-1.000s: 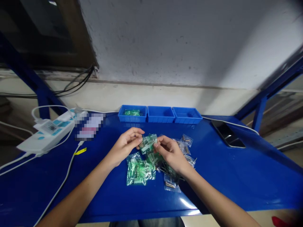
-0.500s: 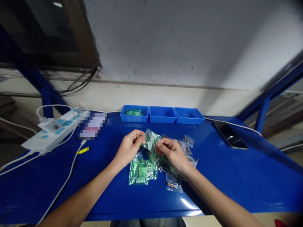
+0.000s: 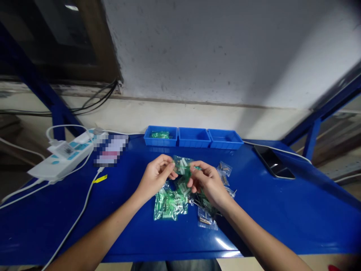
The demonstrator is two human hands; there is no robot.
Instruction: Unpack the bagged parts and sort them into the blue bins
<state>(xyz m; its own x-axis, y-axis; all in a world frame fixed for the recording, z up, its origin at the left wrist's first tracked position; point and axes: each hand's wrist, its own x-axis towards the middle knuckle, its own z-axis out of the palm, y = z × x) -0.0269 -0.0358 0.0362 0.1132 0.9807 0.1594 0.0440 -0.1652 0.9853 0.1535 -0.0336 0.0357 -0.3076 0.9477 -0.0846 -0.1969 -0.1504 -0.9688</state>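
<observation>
Between my two hands is a small green-tinted plastic bag (image 3: 182, 165) with white, stick-like parts inside. My left hand (image 3: 160, 172) pinches its left edge between thumb and fingers. The thumb and fingers of my right hand (image 3: 207, 182) are closed on its right edge. Below lies a pile of similar green bags (image 3: 169, 205) on the blue table (image 3: 126, 229). Clear bags with brass-coloured pieces (image 3: 207, 218) lie under and around my right hand, which partly hides them.
Three blue bins stand in a row at the back; the left bin (image 3: 160, 142) contains green bags, near the middle bin (image 3: 193, 143) and right bin (image 3: 225, 144). A dark phone (image 3: 273, 162) lies right. A white power strip (image 3: 60, 158) and cables occupy the left.
The held bag has turned and now looks flatter between my hands. My right hand has shifted slightly, its lower fingers curling more visibly. The piles stay as they were.
</observation>
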